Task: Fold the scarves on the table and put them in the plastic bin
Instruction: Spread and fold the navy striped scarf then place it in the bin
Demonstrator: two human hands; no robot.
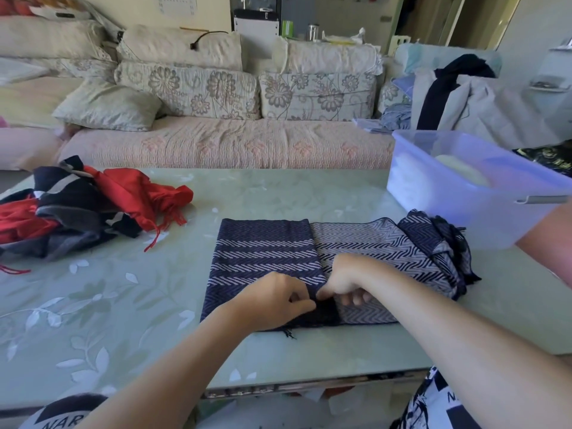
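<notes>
Left grip [272,297] of mine pinches the dark top layer of the navy chevron scarf [266,249] at its near edge. Just beside it, my right grip [346,280] curls onto the paler layer, fingertips partly tucked from sight. The scarf lies mid-tabletop [123,305], its right end bunched. The plastic bin [464,193] at far right is cut off by the frame, and red and dark scarves [93,205] heap at far left.

A matt woven cloth scarf [266,252] in navy and white herringbone lies on a glossy, smooth glass-like worktop [123,305] printed with leaves. Beside it, a translucent plastic bin [470,193] with a smooth sheen; soft red and dark cloth scarves [93,202] lie fringed and crumpled.
</notes>
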